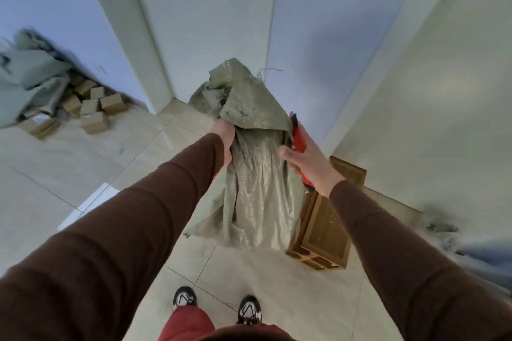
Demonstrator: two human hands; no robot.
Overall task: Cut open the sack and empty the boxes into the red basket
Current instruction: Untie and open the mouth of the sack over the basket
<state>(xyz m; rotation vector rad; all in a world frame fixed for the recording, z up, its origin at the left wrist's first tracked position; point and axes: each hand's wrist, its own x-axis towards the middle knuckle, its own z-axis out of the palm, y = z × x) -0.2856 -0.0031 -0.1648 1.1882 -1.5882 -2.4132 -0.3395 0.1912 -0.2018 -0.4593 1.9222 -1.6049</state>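
The green woven sack (257,174) is held up above the tiled floor (83,163), its neck gripped by the left hand (225,141), fingers hidden in the folds. A red-handled cutter (299,141) is clasped by the right hand (304,160) beside the sack. The red basket is mostly hidden behind the sack. Blurred cardboard boxes (91,108) lie by the far wall.

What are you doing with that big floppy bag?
A person is standing on a tiled floor, holding up a grey-green woven sack in front of them. The left hand has a grip on the bunched fabric near the top. The right hand is against the sack's other side and also holds a red cutter. The sack hangs limp and looks mostly empty. Small cardboard boxes lie by the wall at the left, beside more sacks. A wooden frame lies behind the sack.
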